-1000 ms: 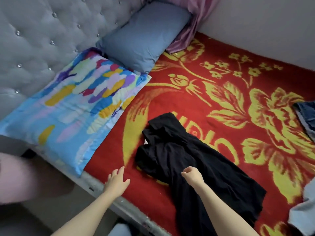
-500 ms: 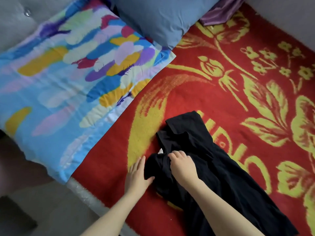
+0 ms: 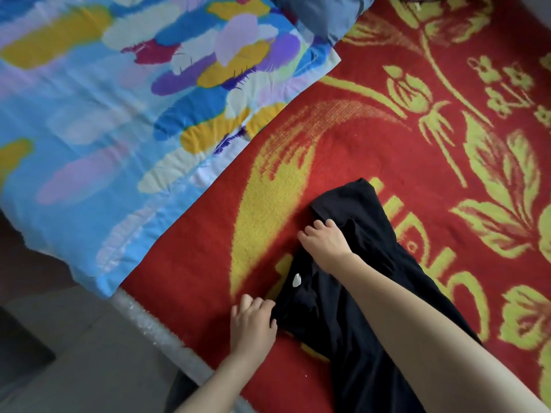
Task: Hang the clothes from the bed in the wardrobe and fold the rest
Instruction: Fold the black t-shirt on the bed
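A black garment [image 3: 369, 281] lies crumpled on the red and yellow flowered blanket [image 3: 372, 150], its top end toward the pillows and a small white label showing near the collar. My left hand [image 3: 253, 326] pinches the near edge of the garment's top with curled fingers. My right hand [image 3: 326, 242] grips the far part of the top, fingers curled into the cloth. The lower part of the garment runs out of view under my right forearm.
A blue pillow with coloured brush strokes [image 3: 125, 120] lies left of the garment, a plain blue pillow [image 3: 325, 16] behind it. The bed's edge [image 3: 155, 329] runs along the lower left, with grey floor [image 3: 74, 368] below it.
The camera has come closer to the bed. My hands have spread apart on the garment's top: the left one now pinches the near edge, the right one has moved farther up the cloth.
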Action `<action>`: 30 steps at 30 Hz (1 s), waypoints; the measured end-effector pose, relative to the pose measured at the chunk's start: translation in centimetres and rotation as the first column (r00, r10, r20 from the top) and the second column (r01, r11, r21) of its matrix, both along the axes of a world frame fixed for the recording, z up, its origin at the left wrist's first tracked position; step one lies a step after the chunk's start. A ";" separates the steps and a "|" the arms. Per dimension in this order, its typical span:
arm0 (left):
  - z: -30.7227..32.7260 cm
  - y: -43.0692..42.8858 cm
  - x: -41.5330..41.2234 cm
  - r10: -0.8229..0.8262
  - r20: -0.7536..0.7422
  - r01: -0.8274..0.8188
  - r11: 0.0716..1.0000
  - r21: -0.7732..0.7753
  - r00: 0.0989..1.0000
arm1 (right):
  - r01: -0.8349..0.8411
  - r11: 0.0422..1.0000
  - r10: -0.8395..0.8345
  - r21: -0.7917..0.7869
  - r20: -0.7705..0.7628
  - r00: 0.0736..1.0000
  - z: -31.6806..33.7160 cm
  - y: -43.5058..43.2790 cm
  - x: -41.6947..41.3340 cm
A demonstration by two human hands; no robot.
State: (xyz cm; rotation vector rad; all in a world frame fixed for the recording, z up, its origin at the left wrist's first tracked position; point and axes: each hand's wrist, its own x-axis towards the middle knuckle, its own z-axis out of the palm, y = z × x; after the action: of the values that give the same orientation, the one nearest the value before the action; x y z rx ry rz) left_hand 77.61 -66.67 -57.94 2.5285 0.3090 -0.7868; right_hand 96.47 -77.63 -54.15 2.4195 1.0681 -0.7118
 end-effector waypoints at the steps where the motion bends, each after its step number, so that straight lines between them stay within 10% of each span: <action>1: 0.2 0.3 0.1 -0.011 0.011 0.011 1.000 -0.017 1.000 | -0.006 1.000 0.005 0.025 0.030 1.000 0.7 -0.7 -0.3; 12: 10.0 3.0 4.1 0.046 0.030 -0.027 0.889 -0.457 0.998 | 0.420 0.843 -0.495 0.335 0.180 0.850 17.5 -10.6 -6.3; 19: 23.0 0.1 10.0 0.074 0.310 0.170 0.706 -0.688 0.948 | 0.528 0.534 -0.812 0.660 0.227 0.537 32.2 -16.0 -12.5; 30: 45.3 -3.4 4.7 0.041 0.918 0.720 0.608 -0.336 0.394 | 0.227 0.194 -0.964 0.954 0.143 0.225 47.9 -19.4 -28.8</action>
State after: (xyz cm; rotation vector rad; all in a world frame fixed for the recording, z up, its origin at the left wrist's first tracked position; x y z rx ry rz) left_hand 82.32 -70.02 -12.68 1.8380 -0.8486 0.3654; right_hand 67.62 -97.04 -6.25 3.3846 -0.4440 0.9972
